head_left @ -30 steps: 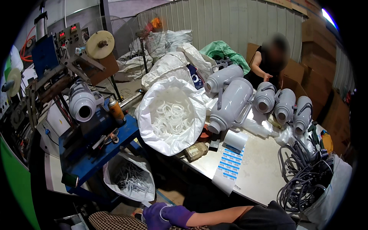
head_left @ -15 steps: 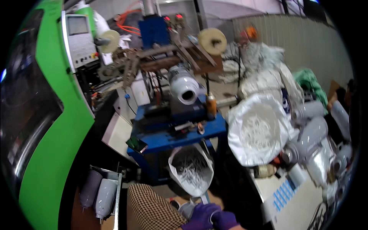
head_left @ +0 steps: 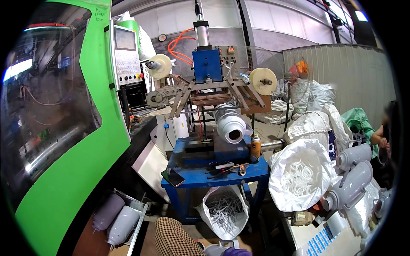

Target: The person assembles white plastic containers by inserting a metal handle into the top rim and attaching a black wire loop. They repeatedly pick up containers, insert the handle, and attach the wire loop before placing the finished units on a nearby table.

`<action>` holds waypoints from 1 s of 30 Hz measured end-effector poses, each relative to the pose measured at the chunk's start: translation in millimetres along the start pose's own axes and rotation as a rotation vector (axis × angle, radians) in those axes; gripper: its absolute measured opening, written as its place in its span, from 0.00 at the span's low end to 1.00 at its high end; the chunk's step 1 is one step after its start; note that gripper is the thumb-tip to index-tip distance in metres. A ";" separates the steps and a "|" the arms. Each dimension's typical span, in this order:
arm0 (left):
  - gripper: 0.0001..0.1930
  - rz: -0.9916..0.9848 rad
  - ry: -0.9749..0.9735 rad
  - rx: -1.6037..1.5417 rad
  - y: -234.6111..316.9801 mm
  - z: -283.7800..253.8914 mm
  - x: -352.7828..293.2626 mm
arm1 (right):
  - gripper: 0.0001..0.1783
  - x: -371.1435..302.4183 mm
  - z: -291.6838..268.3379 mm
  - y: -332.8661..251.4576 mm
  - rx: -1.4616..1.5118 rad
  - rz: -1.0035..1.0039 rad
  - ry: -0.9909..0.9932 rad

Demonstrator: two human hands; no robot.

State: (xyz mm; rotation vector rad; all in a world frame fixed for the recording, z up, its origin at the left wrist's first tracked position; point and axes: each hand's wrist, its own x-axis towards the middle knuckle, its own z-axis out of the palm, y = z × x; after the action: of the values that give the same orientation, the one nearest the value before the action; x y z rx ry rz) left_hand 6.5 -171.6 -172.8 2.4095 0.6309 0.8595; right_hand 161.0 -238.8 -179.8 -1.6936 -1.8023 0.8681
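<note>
At the lower edge shows only a sliver of a purple glove (head_left: 237,252), which I take to be my left hand; its fingers are mostly cut off. It sits against a light grey plastic jug body (head_left: 215,250) with a squared handle (head_left: 228,243), also largely out of frame. My right hand is out of view. Ahead, another grey jug body (head_left: 231,126) lies on its side in the blue-headed press (head_left: 207,65), its open mouth toward me. Beneath the blue bench (head_left: 194,184) stands a white sack (head_left: 208,214) of pale plastic scraps.
A phone (head_left: 173,177), hand tools (head_left: 228,169) and an orange spray can (head_left: 255,149) are on the bench. At right are a sack of white rings (head_left: 300,176) and several grey jugs (head_left: 352,183). Two jug bodies lie in a box (head_left: 142,216) at left, beside the green machine (head_left: 77,166).
The view has tilted up and shifted, so the scene sits lower and further right. Both purple-gloved hands showed before; now just part of one does, with the grey jug lower at the edge.
</note>
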 end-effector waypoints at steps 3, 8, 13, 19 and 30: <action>0.29 0.055 0.046 -0.008 -0.8 -2.6 -1.4 | 0.08 3.1 25.2 28.5 0.235 0.028 0.041; 0.30 0.037 -0.072 0.117 13.9 -25.2 6.0 | 0.08 -18.3 21.7 33.9 0.128 -0.016 0.002; 0.30 -0.086 -0.118 0.042 4.8 -21.9 1.1 | 0.16 -12.7 -19.8 -30.8 -0.127 -0.139 -0.226; 0.25 0.184 0.053 0.258 14.6 -52.6 4.4 | 0.14 -60.1 -90.6 -58.1 0.490 -0.308 0.353; 0.32 1.593 1.052 2.845 31.0 -21.7 34.9 | 0.15 -144.7 -145.1 92.7 -0.485 0.420 0.994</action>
State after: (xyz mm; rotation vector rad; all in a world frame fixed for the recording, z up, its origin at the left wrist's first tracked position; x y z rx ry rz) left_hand 23.9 -169.1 -124.4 -0.1835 0.2107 -0.3001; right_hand 343.0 -366.2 -144.5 -2.2582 -1.0006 -0.3364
